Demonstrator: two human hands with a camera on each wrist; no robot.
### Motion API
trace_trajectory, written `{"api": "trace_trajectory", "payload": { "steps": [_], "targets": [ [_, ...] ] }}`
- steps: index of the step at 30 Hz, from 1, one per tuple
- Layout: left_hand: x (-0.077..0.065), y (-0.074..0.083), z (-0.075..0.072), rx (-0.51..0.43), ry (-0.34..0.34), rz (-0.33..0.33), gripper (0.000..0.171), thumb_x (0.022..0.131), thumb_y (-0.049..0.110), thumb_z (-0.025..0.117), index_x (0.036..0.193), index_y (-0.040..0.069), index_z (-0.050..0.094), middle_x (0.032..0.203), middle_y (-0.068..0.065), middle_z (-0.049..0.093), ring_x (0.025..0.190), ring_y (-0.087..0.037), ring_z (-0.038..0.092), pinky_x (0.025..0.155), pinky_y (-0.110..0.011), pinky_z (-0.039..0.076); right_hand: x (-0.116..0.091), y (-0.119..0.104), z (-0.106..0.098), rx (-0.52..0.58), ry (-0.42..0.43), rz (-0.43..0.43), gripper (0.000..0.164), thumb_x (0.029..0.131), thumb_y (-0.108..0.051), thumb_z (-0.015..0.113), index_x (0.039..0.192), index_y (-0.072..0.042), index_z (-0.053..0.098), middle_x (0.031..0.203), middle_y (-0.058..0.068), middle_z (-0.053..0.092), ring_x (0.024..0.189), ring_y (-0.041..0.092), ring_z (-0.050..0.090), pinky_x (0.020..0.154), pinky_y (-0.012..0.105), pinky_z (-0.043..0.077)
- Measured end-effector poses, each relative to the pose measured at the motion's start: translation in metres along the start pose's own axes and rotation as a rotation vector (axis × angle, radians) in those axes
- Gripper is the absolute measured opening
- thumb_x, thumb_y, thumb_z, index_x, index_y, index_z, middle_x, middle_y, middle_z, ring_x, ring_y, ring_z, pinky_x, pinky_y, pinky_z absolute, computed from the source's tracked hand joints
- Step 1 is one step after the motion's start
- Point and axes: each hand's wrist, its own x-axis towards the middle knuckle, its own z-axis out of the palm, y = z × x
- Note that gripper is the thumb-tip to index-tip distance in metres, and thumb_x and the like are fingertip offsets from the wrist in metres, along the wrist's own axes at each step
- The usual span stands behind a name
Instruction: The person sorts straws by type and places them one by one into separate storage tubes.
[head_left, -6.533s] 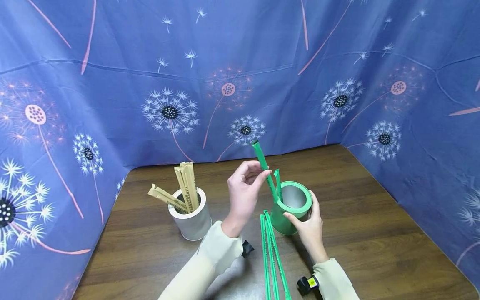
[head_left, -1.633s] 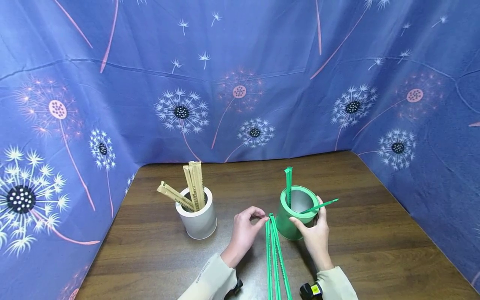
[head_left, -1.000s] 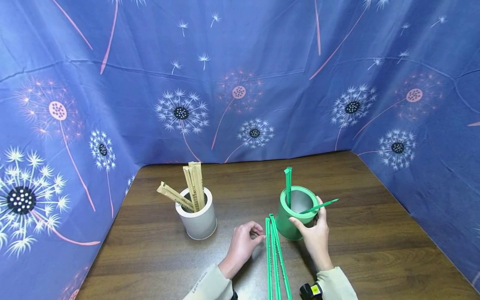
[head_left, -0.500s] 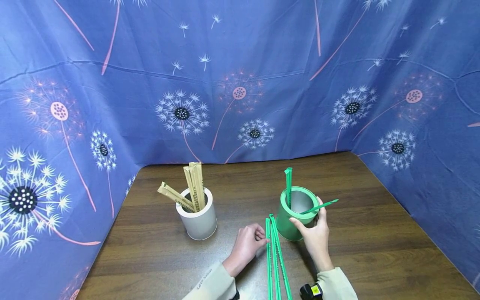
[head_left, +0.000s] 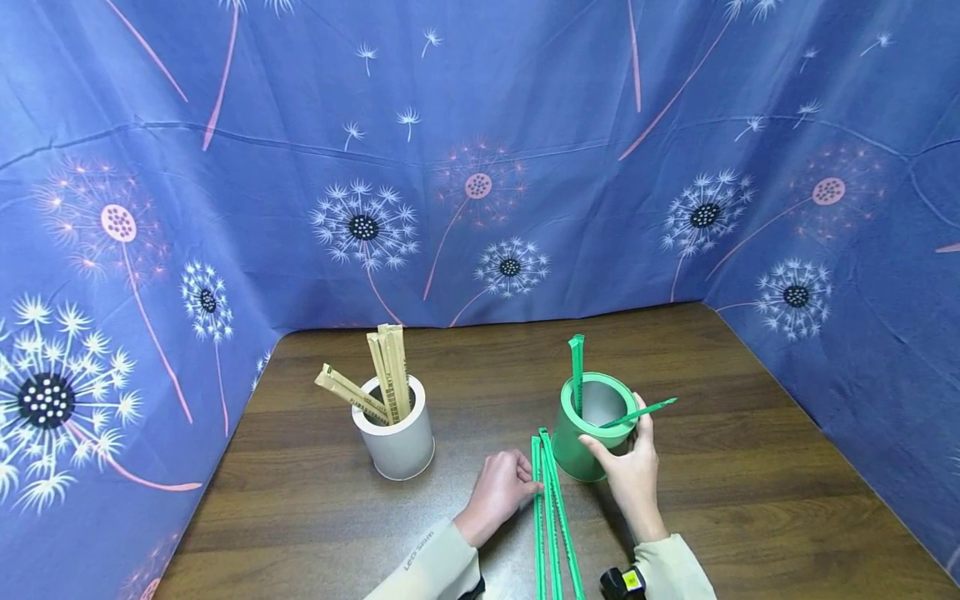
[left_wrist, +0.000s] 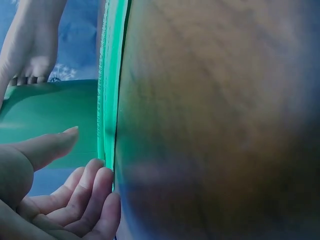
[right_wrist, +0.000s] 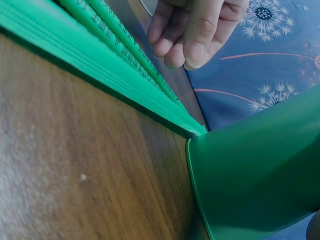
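Note:
My right hand grips the green can from its right side, thumb in front near the rim. Inside the can, one green-wrapped straw stands upright and another green-wrapped straw slants out over the right rim. Three green-wrapped straws lie on the table just in front. My left hand is at their left side, fingers bent loosely. The left wrist view shows its thumb apart from the fingers, whose tips are close to a straw; contact is unclear.
A white can holding several tan-wrapped straws stands on the left of the wooden table. A blue dandelion-print cloth hangs behind and at both sides.
Earlier my left hand held a green-wrapped straw at the can's rim; that straw is released. The hand came down to the straws on the table and shifted slightly nearer me. My right hand kept its grip.

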Motion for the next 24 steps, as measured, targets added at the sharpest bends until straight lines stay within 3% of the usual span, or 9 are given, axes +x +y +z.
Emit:
{"api": "trace_trajectory", "payload": {
  "steps": [8,24],
  "targets": [
    [0.0034,-0.0011,0.0028,0.001,-0.006,0.012,0.023,0.068,0.012,0.085,0.08,0.003,0.067,0.072,-0.005,0.072,0.063,-0.005,0.063,0.061,-0.017,0.049,-0.0004,-0.0004,-0.0002,0.001,0.008,-0.011,0.099,0.072,-0.008,0.084,0.152,-0.022,0.028,0.146,0.013,0.045,0.132,0.026,0.044,0.094,0.001,0.03],
    [0.0032,-0.0057,0.0067,0.05,-0.005,0.015,0.027,0.068,0.018,0.086,0.081,0.006,0.066,0.068,0.002,0.071,0.066,-0.005,0.065,0.061,-0.019,0.047,-0.0011,-0.0003,-0.0002,0.0,0.002,-0.015,0.098,0.072,-0.008,0.084,0.152,-0.021,0.028,0.145,0.013,0.046,0.13,0.026,0.045,0.094,0.005,0.029]
  ]
}}
